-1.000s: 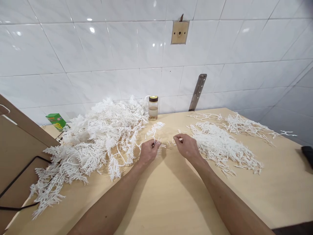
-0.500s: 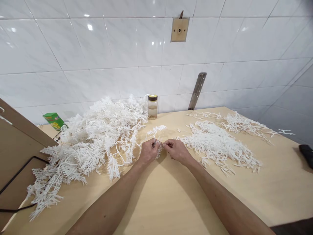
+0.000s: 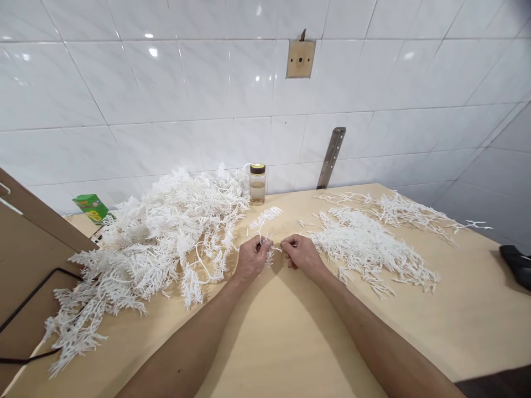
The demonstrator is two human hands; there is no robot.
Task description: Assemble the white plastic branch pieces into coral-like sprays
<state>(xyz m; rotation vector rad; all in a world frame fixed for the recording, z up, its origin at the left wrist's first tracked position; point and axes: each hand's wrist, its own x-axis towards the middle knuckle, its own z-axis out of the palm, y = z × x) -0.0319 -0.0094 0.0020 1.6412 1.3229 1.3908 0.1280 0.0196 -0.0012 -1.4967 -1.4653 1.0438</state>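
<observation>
My left hand [image 3: 251,258] is closed on a small white plastic branch [image 3: 260,222], whose leafy tip points up and away from me. A thin stem of it sticks out towards my right hand [image 3: 301,253]. The fingers of my right hand are pinched together, just right of that stem; what they hold, if anything, is too small to make out. To the left spreads a big heap of white leafy branches [image 3: 166,221]. A flatter pile of white sprigs [image 3: 365,243] lies to the right, with bare white branches [image 3: 415,213] behind it.
A jar with a dark lid [image 3: 258,185] stands by the tiled wall. A metal strip [image 3: 331,158] leans there. At left are a green box [image 3: 92,208] and a cardboard box [image 3: 37,254]; a black object [image 3: 515,265] lies at the right edge of the table [image 3: 274,342].
My right hand has moved slightly right, opening a gap from my left hand. The branch's tip now shows more fully above my left hand. The view has shifted slightly.
</observation>
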